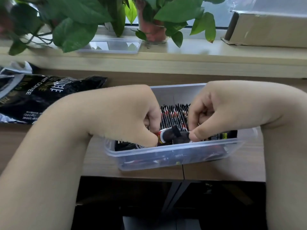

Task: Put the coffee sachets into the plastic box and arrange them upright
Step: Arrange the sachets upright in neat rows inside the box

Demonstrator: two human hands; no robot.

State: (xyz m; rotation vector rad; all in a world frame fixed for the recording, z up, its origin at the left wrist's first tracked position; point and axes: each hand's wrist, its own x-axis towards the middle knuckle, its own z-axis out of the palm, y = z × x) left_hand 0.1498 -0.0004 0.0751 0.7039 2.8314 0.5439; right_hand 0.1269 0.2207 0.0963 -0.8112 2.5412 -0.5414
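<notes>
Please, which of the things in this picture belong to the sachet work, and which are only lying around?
Belong to the job: plastic box; upright sachets in it; sachet pinched between left hand and right hand; black coffee bag, probably the source.
Only lying about: potted plants; clear tray on the sill; cardboard box.

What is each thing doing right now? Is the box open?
Plastic box: open, lidless, on the desk.
Upright sachets: standing in a row inside.
Held sachet: pinched between left hand and right hand.
Loose sachets: lying flat at the front.
Coffee bag: lying flat on desk.
</notes>
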